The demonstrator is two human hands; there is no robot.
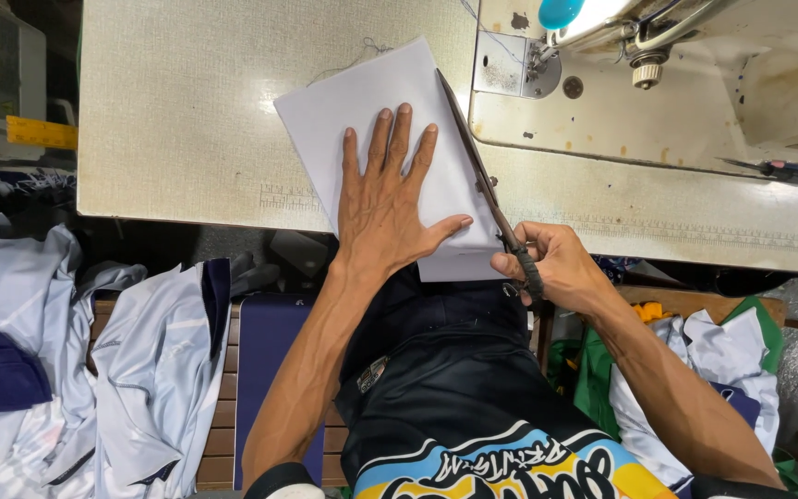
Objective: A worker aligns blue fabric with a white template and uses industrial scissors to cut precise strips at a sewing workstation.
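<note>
The left hand point(387, 199) is lying flat on a white fabric piece point(376, 102), fingers spread, pressing it onto the pale table point(177, 111). The right hand point(551, 266) is gripping the handles of long scissors point(477, 171), fingers closed around them; the blades are running along the piece's right edge, though whether they are parted is hard to tell. The piece's near edge is overhanging the table front. To the left, bare tabletop is lying open; on the right, the sewing machine point(658, 55) is standing close beside the blades.
</note>
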